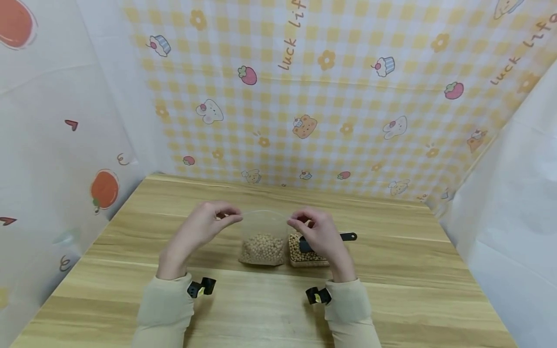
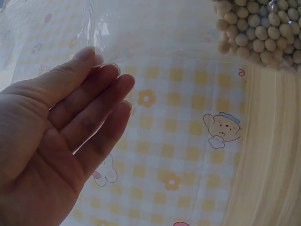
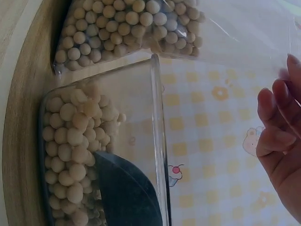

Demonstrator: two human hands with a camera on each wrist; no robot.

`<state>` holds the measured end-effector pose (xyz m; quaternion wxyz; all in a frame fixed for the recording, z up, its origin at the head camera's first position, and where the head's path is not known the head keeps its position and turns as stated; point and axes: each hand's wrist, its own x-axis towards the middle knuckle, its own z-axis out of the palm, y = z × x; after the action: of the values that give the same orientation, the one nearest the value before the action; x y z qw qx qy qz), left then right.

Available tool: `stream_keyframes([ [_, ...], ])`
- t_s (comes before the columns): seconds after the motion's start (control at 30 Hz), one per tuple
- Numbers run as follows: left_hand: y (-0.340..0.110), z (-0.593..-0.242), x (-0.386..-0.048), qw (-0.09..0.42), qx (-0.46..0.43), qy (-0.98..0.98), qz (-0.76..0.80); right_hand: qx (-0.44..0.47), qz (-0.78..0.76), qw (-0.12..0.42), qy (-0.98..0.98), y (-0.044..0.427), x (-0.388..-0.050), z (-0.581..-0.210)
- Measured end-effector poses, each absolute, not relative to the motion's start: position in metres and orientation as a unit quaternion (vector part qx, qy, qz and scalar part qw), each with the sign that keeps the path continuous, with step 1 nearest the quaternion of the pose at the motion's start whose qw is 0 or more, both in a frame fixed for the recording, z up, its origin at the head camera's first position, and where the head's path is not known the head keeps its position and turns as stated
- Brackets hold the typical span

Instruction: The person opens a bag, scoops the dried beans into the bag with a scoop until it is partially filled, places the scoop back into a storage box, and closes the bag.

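A clear plastic zip bag (image 1: 262, 223) stands on the wooden table, its lower part filled with round beige beans (image 1: 263, 249) that look like soybeans. At its top left corner my left hand (image 1: 208, 222) pinches the edge between thumb and index finger; the other fingers are loosely bent in the left wrist view. My right hand (image 1: 319, 233) pinches the top right corner. Below that hand, beside the bag, sits a clear rectangular container (image 3: 157, 108) of the same beans. A black scoop (image 3: 127, 193) lies in it, its handle (image 1: 349, 236) sticking out to the right.
The wood-grain table (image 1: 256, 309) runs back to a yellow checked cloth (image 1: 270, 111) with printed cartoons. White cloth walls (image 1: 48, 121) stand on both sides. A black wrist camera (image 1: 202, 287) is strapped over the left sleeve, another (image 1: 318, 295) over the right.
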<state>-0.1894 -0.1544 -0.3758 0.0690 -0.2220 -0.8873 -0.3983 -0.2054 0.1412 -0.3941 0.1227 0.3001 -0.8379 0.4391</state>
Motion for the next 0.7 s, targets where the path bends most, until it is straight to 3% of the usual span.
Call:
stream_keyframes([
  [0.37,-0.1578,-0.3769,-0.1899,0.068,-0.227,-0.878,-0.416,0.349,0.449,0.138,-0.811,0.1468,-0.2077,-0.3956],
  [0.7,-0.154,-0.3792,-0.1924,0.047,-0.233,-0.877,-0.418,0.356,0.452,0.116,-0.81,0.1455,-0.2058,-0.3942],
])
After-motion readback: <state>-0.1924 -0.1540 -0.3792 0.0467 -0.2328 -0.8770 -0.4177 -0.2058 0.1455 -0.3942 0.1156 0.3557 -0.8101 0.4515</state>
